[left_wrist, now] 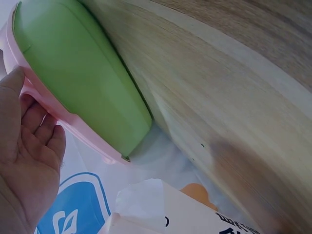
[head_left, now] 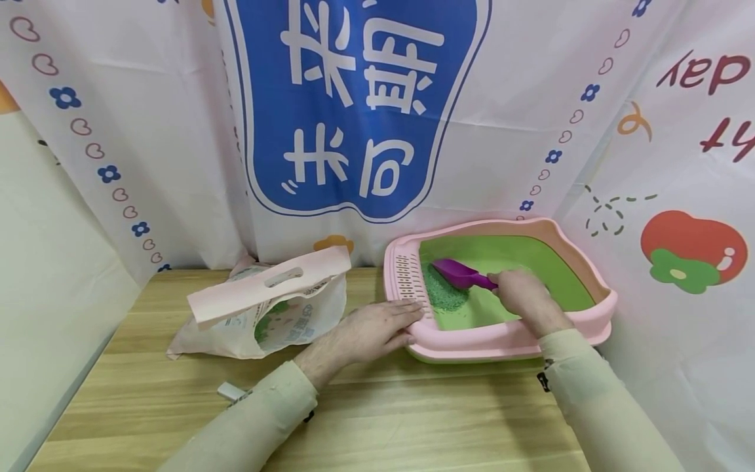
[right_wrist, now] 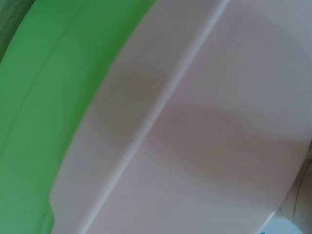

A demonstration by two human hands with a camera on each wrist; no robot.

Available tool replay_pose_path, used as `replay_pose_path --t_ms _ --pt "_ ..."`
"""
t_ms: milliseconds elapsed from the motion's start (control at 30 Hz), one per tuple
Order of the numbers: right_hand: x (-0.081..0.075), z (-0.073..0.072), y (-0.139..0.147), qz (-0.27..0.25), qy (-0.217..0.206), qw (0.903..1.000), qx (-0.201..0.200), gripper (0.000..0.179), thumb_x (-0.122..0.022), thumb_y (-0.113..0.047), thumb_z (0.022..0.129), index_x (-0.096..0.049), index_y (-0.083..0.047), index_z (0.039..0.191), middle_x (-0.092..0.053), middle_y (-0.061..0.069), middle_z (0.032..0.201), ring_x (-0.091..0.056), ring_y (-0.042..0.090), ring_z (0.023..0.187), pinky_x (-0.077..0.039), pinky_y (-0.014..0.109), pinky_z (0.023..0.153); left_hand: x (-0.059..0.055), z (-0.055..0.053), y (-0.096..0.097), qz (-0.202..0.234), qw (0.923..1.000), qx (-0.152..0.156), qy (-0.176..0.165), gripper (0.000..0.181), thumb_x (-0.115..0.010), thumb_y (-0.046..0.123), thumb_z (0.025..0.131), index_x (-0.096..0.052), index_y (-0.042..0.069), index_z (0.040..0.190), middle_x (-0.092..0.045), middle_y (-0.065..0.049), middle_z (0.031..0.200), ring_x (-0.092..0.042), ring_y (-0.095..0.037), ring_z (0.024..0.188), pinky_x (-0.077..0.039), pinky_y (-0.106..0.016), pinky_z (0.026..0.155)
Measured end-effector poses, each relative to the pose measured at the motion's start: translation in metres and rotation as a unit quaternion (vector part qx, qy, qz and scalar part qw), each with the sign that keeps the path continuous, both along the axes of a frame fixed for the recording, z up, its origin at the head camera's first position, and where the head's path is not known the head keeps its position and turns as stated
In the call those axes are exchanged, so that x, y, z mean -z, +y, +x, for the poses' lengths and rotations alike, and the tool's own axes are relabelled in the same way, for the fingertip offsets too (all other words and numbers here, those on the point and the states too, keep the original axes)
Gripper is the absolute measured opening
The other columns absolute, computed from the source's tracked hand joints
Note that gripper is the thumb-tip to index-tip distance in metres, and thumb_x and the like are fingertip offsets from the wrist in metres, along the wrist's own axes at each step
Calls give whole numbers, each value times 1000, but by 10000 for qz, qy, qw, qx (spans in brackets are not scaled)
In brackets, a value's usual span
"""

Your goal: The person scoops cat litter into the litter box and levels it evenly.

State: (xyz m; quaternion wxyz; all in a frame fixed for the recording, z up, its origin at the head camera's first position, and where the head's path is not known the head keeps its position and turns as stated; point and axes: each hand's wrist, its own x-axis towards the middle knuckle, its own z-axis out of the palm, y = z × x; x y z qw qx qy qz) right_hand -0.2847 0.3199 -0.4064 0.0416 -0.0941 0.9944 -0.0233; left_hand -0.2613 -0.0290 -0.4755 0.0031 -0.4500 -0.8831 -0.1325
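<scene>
In the head view, my right hand (head_left: 522,295) grips the handle of a purple scoop (head_left: 457,272) inside a pink and green litter box (head_left: 472,347). The scoop's blade lies at a small heap of green granules (head_left: 444,295), near the grated panel (head_left: 407,269). My left hand (head_left: 374,331) rests on the box's left front corner, with its fingers over the pink rim. The left wrist view shows that hand (left_wrist: 36,151) with the thumb against the rim (left_wrist: 58,109). Mostly the box's pink outer wall (right_wrist: 204,126) fills the right wrist view; the scoop is hidden there.
Left of the box, an opened paper-like bag (head_left: 236,334) lies on the wooden table (head_left: 377,419), with a cut-out handle on top and green inside. A small white object (head_left: 230,391) sits beside my left sleeve. A printed cloth (head_left: 354,118) hangs behind the table.
</scene>
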Motion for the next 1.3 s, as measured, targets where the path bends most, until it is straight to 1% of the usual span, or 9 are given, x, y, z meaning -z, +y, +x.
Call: replay_pose_path --t_ms 200,300,433,500,600,733,900,1100,1300 --pt "-3 8 -6 -166 -271 9993 183 25 -68 -10 115 -83 -7 134 -72 11 86 -56 24 73 -53 38 65 0 0 0 33 10000 23 16 58 -60 45 124 -57 18 175 -55 -2 184 -52 -22 173 -43 -42 145" --pt "-2 6 -4 -156 -370 9989 228 26 -67 -10 116 -82 -8 136 -72 12 88 -57 25 74 -54 39 65 -1 1 0 46 10000 22 -20 58 -60 45 124 -57 18 175 -55 -1 184 -51 -22 173 -42 -43 145" --pt "19 -14 15 -109 -369 9992 143 19 -72 -19 116 -85 -16 129 -78 13 96 -67 30 81 -61 48 70 -2 2 0 50 10000 0 -63 58 -60 45 124 -56 18 176 -54 -1 185 -51 -22 173 -42 -44 145" --pt "40 -31 36 -249 -256 9994 -26 17 -73 -32 117 -86 -23 125 -80 12 98 -68 29 82 -61 48 70 -2 2 0 51 10000 -15 -68 58 -60 45 124 -56 19 176 -54 -1 185 -51 -22 173 -43 -44 145" --pt "46 -38 44 -229 -294 9993 -98 19 -75 -35 116 -86 -22 126 -83 13 103 -71 31 86 -64 52 73 -1 2 0 67 10000 -17 -46 58 -61 45 124 -57 19 175 -55 -1 184 -51 -22 173 -43 -43 145" --pt "16 -20 25 -129 -420 9990 61 16 -74 -21 115 -85 -11 123 -82 17 101 -73 35 87 -66 59 78 0 1 0 83 10000 25 -26 58 -61 45 124 -57 18 175 -55 -2 184 -52 -22 173 -43 -43 145" --pt "-10 0 21 -256 -209 9991 264 16 -70 -16 116 -80 -7 108 -74 17 90 -67 34 80 -61 55 71 0 0 1 79 9999 73 -37 58 -60 45 124 -57 17 175 -55 -3 184 -51 -23 174 -42 -44 145" --pt "-20 4 29 -306 -149 9979 558 17 -69 -18 117 -78 -9 106 -71 15 87 -65 33 78 -55 48 66 1 1 0 98 9999 35 -79 59 -60 44 124 -55 18 176 -53 -2 185 -50 -23 174 -41 -44 146" --pt "-16 0 25 -265 -153 9983 506 15 -70 -19 117 -80 -10 110 -72 15 88 -66 34 79 -56 49 68 2 1 -1 134 9999 32 -58 59 -60 44 124 -54 17 177 -52 -2 186 -49 -22 175 -40 -44 146"
